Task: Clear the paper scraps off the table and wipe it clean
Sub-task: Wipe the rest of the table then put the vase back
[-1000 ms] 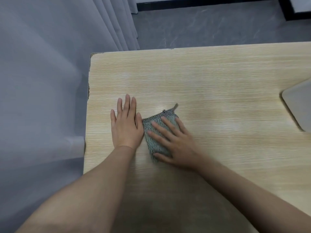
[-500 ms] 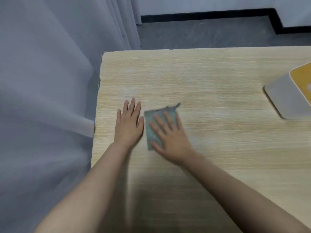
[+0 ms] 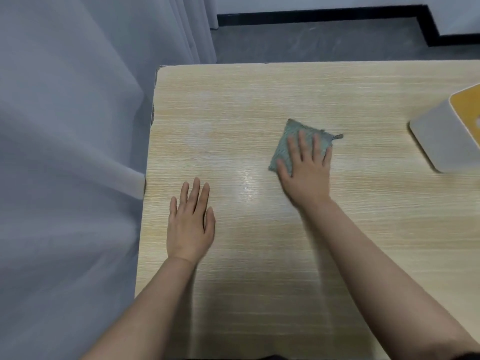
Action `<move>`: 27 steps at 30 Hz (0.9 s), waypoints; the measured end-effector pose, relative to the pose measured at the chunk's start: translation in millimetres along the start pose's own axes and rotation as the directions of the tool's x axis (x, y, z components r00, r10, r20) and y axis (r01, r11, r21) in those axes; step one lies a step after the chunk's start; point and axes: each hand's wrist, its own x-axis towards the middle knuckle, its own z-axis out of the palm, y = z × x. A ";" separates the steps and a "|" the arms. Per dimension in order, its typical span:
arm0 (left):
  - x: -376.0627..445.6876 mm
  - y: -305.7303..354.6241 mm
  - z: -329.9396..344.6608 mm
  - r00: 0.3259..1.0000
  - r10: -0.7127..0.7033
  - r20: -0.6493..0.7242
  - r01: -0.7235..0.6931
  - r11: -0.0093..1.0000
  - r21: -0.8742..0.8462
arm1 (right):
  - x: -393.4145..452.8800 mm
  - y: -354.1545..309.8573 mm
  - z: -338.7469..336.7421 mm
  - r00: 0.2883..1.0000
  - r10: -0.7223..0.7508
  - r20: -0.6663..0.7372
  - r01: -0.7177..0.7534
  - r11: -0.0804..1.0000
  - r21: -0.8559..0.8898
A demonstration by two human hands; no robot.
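Note:
A small grey-green cloth (image 3: pixel 287 141) lies flat on the light wooden table (image 3: pixel 233 105), right of its middle. My right hand (image 3: pixel 305 167) presses on the cloth with straight, spread fingers and covers its near half. My left hand (image 3: pixel 191 222) rests flat on the bare tabletop near the left edge, fingers straight, well apart from the cloth. No paper scraps show on the visible tabletop.
A white box with a yellow top (image 3: pixel 452 136) stands at the table's right side, partly out of view. A pale curtain (image 3: pixel 72 152) hangs against the table's left edge. Grey floor (image 3: pixel 311 45) lies beyond the far edge.
My right hand has slid the cloth to the right and farther away from my left hand. My left hand stays flat near the left edge.

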 end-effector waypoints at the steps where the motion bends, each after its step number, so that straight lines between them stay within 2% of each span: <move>1: 0.0 -0.1 0.1 1.000 0.000 -0.001 0.000 1.000 0.002 | -11.6 -10.3 3.8 0.998 -0.067 0.007 0.067 0.998 -0.019; 3: 0.7 -0.9 0.5 1.000 -0.001 -0.002 0.001 1.000 0.004 | -43.6 -33.1 11.2 0.960 -0.279 0.029 0.280 0.959 -0.029; 4: 0.9 -1.0 0.5 1.000 -0.001 -0.003 0.001 1.000 0.005 | -62.5 -43.6 13.5 0.913 -0.407 0.038 0.408 0.913 -0.014; 6: 0.5 -1.1 0.5 1.000 0.006 0.000 -0.006 1.000 0.018 | -95.8 -56.5 19.3 0.747 -0.658 0.093 0.661 0.750 -0.002; 8: 0.6 -0.9 0.0 1.000 0.018 0.001 -0.018 0.999 0.034 | -100.4 -52.1 23.0 0.602 -0.781 0.168 0.794 0.608 -0.018; 9: 1.0 -0.5 -0.2 1.000 0.014 0.000 -0.014 0.999 0.029 | -89.4 -44.9 22.9 0.591 -0.791 0.159 0.803 0.596 -0.025; 10: 1.6 -0.3 -0.2 1.000 0.006 0.001 -0.006 1.000 0.020 | -74.6 -36.8 20.7 0.640 -0.757 0.136 0.766 0.643 -0.023; 11: 1.8 -0.1 0.1 1.000 0.001 0.003 -0.001 1.000 0.011 | -57.1 -26.5 16.3 0.730 -0.676 0.101 0.680 0.733 -0.019; 13: 1.3 0.0 0.6 1.000 0.004 -0.001 -0.004 1.000 0.010 | -20.6 -0.4 4.8 0.916 -0.398 0.052 0.399 0.917 -0.014; 14: 0.9 -0.1 0.5 1.000 0.007 -0.003 -0.006 1.000 0.011 | -6.5 12.8 -0.4 0.969 -0.244 0.048 0.245 0.969 -0.011; 16: 0.6 -0.1 0.3 1.000 0.006 -0.005 -0.006 1.000 0.008 | 6.8 28.0 -7.7 0.999 -0.012 0.034 0.011 1.000 0.020; 18: 0.5 0.3 0.1 1.000 0.005 -0.006 -0.005 1.000 0.006 | 2.1 22.2 -7.3 0.995 0.102 0.016 -0.103 0.992 0.072; 19: 0.4 0.6 0.0 1.000 0.005 -0.005 -0.005 1.000 0.004 | -6.3 13.7 -4.4 0.994 0.113 0.002 -0.113 0.990 0.082; 21: 0.3 0.2 -0.4 1.000 0.005 -0.004 -0.004 1.000 0.007 | -35.7 -10.3 5.8 0.999 -0.012 -0.034 0.013 0.999 0.034; 23: 0.3 -0.7 0.0 1.000 0.006 -0.004 -0.006 1.000 0.008 | -75.9 -35.1 12.8 0.958 -0.287 -0.026 0.287 0.958 0.004; 25: 0.4 -1.0 0.3 1.000 0.006 -0.004 -0.006 1.000 0.002 | -109.2 -45.0 17.3 0.835 -0.548 0.039 0.548 0.836 0.015; 27: 0.3 -0.7 0.4 1.000 0.009 -0.004 -0.009 1.000 0.001 | -111.6 -34.9 20.3 0.716 -0.690 0.106 0.694 0.720 0.006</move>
